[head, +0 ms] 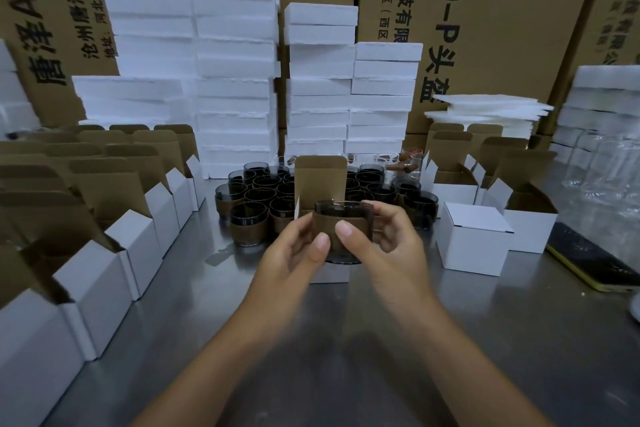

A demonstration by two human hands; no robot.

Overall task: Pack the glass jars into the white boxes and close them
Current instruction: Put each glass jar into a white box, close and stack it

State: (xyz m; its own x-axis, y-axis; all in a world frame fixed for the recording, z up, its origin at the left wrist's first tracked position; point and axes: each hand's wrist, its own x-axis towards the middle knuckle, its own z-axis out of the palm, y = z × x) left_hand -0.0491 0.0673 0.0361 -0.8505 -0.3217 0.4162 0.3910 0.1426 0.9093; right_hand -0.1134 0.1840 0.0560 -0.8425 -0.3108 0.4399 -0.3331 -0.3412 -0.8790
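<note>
We see both hands meeting over the middle of the table (346, 357), and between them they hold one smoky glass jar (343, 222) wrapped in a brown sleeve. The left hand (294, 253) has its thumb pressed on the front of the sleeve and its fingers curled round the jar's left side. The right hand (384, 246) matches it, thumb on the front and fingers wrapped round the right side. The jar sits upright at the mouth of an open white box (320, 180), whose brown-lined lid flap stands up just behind it. A strip of the box's white wall shows below the hands. We cannot tell how far the jar's base has gone in. Just beyond the hands stands a tight cluster of dark jars (263, 198), all upright. Just beside the right hand rests a closed white box (471, 239), with more open boxes (453, 184) beyond it. To the left of the left hand, rows of open white boxes (104, 253) run along the table with their flaps raised. Further out to the right of the right hand lies a dark phone (595, 263) with a yellow edge. Well beyond the hands rise stacks of white foam blocks (235, 62) against printed cardboard cartons (485, 28).
</note>
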